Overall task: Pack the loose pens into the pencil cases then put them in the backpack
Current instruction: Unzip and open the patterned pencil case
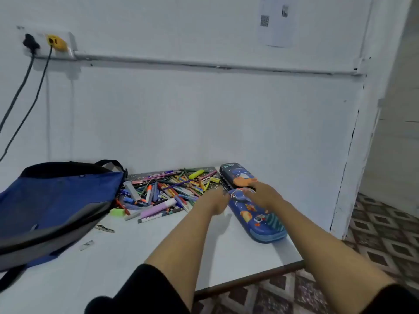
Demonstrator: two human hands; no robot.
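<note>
Reaching left grip (215, 199): stretched out at the near right edge of the pen pile, just beside the near pencil case; motion blur hides the fingers, so I cannot tell how far open it is or whether it holds anything.
Right grip (260, 196): laid on the far end of the near pencil case, where the two cases meet; too blurred to tell whether the fingers curl round it or lie flat.
Near pencil case (260, 219): blue with space prints, closed, lying at the table's right side.
Far pencil case (234, 173): same pattern, closed, against the wall, end to end with the near one.
Loose pens (163, 189): a mixed heap between backpack and cases, partly on a speckled dark sheet (140, 176).
Backpack (56, 200): blue, black and grey, lying on the table's left.
Table (136, 257): white, set against the wall.
Green eraser (117, 212): at the heap's near left edge.
</note>
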